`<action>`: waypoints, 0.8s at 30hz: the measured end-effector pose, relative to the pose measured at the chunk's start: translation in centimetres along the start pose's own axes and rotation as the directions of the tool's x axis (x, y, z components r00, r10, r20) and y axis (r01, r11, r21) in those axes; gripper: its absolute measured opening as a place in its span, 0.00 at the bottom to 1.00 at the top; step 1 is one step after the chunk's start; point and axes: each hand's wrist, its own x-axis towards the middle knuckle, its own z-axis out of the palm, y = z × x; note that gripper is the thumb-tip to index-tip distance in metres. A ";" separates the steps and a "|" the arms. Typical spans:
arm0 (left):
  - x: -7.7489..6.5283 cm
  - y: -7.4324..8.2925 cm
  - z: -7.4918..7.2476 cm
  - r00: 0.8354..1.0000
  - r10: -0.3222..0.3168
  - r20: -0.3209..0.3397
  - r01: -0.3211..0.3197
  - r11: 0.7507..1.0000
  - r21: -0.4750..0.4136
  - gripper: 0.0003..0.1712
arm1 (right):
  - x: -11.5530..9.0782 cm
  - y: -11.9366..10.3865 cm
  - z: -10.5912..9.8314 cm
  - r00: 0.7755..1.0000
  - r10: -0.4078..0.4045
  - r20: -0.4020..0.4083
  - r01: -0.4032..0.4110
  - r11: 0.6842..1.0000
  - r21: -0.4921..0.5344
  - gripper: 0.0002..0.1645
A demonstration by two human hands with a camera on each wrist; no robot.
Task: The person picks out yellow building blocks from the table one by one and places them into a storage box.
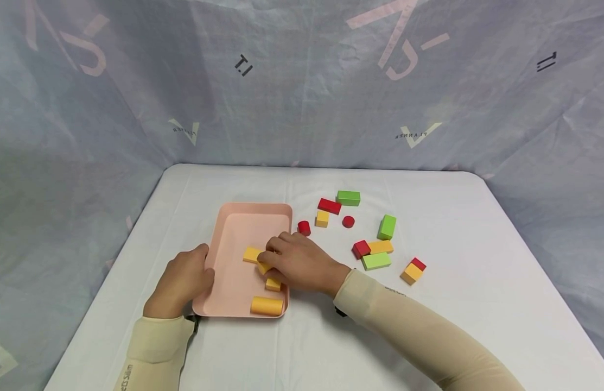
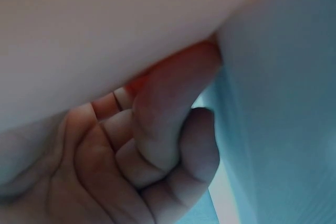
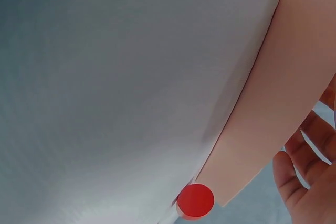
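Observation:
A pink tray (image 1: 233, 228) lies on the white table. My left hand (image 1: 182, 279) grips its left rim, thumb over the edge; in the left wrist view curled fingers (image 2: 168, 108) lie under the tray wall. Over the tray's right side, my right hand (image 1: 302, 263) pinches a yellow block (image 1: 264, 267), partly hidden by the fingers. Inside the tray, a flat yellow block (image 1: 251, 254) lies left of that hand, another yellow block (image 1: 273, 284) below it, and a yellow cylinder (image 1: 267, 306) near the front wall.
Right of the tray are a red cylinder (image 1: 304, 228), a yellow cube (image 1: 322, 219), a red block (image 1: 329, 206), a green block (image 1: 348, 198) and a red disc (image 1: 348, 221). Farther right lie a red cube (image 1: 361, 249), light green block (image 1: 376, 261) and yellow block (image 1: 412, 273). A grey curtain (image 1: 302, 108) hangs behind.

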 end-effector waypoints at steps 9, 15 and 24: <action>0.0 0.1 0.1 1.000 -0.013 0.016 0.013 1.000 -0.006 0.08 | -0.2 -0.1 0.0 1.000 0.012 0.022 -0.011 1.000 -0.006 0.23; 0.0 0.2 0.0 0.999 -0.031 0.038 0.031 0.999 -0.010 0.09 | -0.3 0.0 -0.1 1.000 0.009 0.023 -0.009 1.000 0.007 0.22; 0.1 0.1 0.1 1.000 -0.019 0.021 0.019 1.000 0.002 0.08 | -0.3 0.2 -0.2 1.000 -0.005 0.018 0.005 1.000 0.012 0.21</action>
